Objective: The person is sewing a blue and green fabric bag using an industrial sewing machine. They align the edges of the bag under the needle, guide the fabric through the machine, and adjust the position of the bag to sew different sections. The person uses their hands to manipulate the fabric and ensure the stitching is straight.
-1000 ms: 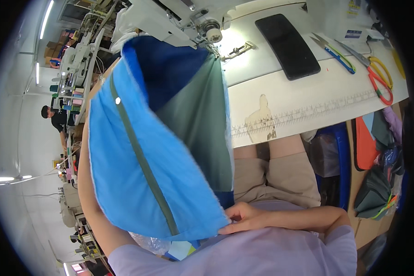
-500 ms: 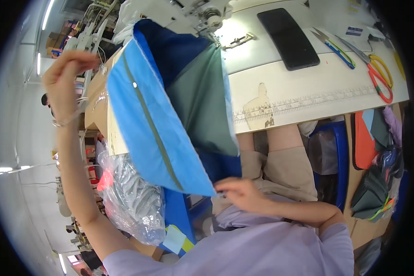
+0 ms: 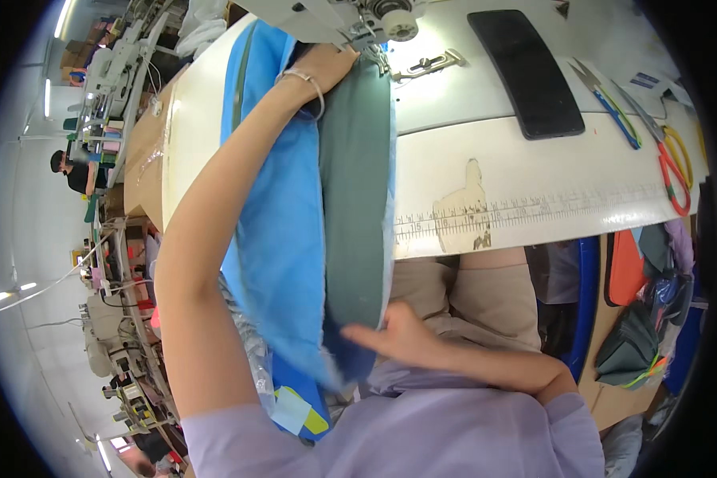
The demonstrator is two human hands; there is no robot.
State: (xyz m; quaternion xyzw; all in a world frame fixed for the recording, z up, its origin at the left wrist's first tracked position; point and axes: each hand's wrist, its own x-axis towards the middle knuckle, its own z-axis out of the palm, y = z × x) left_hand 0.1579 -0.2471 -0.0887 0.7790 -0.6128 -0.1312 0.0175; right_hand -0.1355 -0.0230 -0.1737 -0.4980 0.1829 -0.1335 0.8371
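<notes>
A large sewn fabric piece, bright blue (image 3: 283, 239) with a dark green panel (image 3: 357, 175) beside it, hangs from the sewing machine's bed over the table's front edge. My left hand (image 3: 323, 70) is on its far end, close to the needle and presser foot (image 3: 381, 62), fingers bent and closed on the cloth. A bracelet circles that wrist. Near the lower end, my right hand (image 3: 406, 334) grips the fabric's right edge, thumb over a dark blue part (image 3: 346, 346). A narrow green strip (image 3: 241, 76) runs along the blue side.
The sewing machine head (image 3: 390, 20) stands over the far end of the white table (image 3: 430, 143). On the right lie a black phone (image 3: 526, 76), thread snips (image 3: 609, 107) and scissors (image 3: 668, 159). Folded fabric pieces (image 3: 633, 338) rest at the far right. A person (image 3: 76, 169) is in the left background.
My left hand has come down from the raised left side onto the fabric by the needle. The blue side has swung right and narrowed; my right hand still holds the lower end.
</notes>
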